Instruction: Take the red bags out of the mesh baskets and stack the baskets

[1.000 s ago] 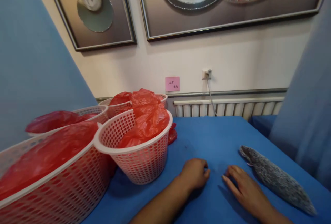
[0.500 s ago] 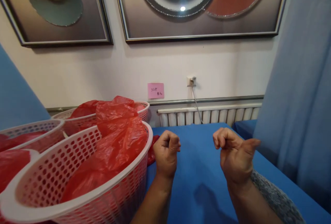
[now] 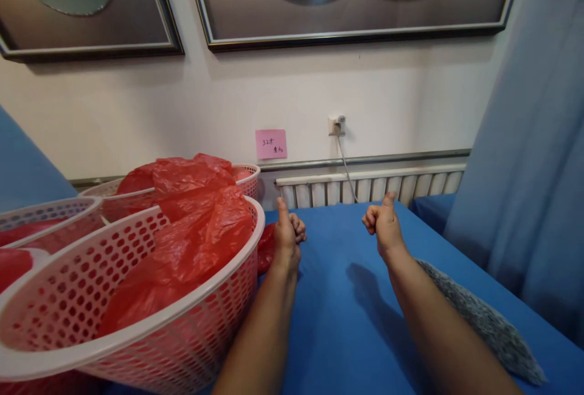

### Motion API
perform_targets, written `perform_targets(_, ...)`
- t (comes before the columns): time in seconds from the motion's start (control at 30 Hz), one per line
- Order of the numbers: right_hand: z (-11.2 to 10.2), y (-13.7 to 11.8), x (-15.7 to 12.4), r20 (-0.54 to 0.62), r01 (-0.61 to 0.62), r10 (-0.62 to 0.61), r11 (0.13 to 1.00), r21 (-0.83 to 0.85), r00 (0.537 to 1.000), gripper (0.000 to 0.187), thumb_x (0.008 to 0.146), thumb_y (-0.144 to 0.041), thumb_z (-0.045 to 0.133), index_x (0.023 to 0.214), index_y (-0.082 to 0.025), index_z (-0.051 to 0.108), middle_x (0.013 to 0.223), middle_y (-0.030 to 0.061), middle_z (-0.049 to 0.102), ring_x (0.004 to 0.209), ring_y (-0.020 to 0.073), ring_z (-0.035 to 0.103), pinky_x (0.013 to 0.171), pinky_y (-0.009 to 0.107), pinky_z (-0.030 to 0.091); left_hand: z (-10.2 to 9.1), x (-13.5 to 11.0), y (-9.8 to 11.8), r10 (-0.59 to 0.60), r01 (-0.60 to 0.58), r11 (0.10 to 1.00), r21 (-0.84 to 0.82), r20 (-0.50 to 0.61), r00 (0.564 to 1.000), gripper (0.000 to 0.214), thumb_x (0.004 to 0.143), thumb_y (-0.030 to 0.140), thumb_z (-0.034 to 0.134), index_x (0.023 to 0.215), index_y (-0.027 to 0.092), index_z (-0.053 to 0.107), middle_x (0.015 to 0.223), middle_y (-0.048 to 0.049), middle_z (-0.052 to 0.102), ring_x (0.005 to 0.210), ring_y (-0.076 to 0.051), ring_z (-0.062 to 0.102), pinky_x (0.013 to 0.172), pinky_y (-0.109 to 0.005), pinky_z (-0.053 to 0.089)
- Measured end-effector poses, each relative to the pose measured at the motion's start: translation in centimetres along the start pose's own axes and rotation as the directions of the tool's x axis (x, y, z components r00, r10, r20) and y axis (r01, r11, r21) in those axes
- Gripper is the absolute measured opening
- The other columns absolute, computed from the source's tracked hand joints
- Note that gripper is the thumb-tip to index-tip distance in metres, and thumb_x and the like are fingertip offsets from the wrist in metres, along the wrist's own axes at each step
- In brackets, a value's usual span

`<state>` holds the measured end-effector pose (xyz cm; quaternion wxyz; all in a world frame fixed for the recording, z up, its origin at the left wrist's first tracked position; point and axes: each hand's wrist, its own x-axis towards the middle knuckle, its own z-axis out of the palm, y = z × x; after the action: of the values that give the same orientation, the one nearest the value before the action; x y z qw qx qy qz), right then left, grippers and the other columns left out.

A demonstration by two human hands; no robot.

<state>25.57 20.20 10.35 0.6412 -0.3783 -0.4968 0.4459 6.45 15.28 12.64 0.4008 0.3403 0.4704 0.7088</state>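
Note:
Above the blue table cover (image 3: pixel 328 297), my left hand (image 3: pixel 288 230) is held with its thumb upright and its fingers curled in, nothing in it. It is just right of a white perforated basket (image 3: pixel 228 285) and a red plastic bag (image 3: pixel 267 249). My right hand (image 3: pixel 384 224) mirrors it farther right, thumb up and fingers folded, also with nothing in it. A grey speckled cloth (image 3: pixel 483 316) lies on the table, partly behind my right forearm.
Red plastic liners (image 3: pixel 196 230) spill over the near basket. More baskets (image 3: pixel 50 224) stand behind and left. At the back are a radiator (image 3: pixel 319 193), a plugged socket (image 3: pixel 337 125) and a pink note (image 3: pixel 271 143). A blue curtain (image 3: pixel 524 170) hangs on the right.
Both hands have turned so the thumbs point up, and they reach farther forward. The camera view has tilted down a little. The baskets and cloth stay in place.

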Motion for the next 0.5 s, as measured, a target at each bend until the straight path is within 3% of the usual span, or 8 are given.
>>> perform_targets(0.5, 0.38, -0.01, -0.94, 0.046, 0.009, -0.007, 0.999, -0.052, 0.999, 0.083, 0.083, -0.092, 0.011, 0.043, -0.024, 0.038, 0.043, 0.0006, 0.044, 0.039, 0.0099, 0.035, 0.044, 0.029, 0.024, 0.28, -0.23, -0.76, -0.049, 0.049, 0.999, 0.016, 0.026, 0.998, 0.076, 0.071, 0.095, 0.043, 0.051, 0.023, 0.028, 0.04, 0.008, 0.031, 0.033, -0.005, 0.023, 0.038, -0.02, 0.022)
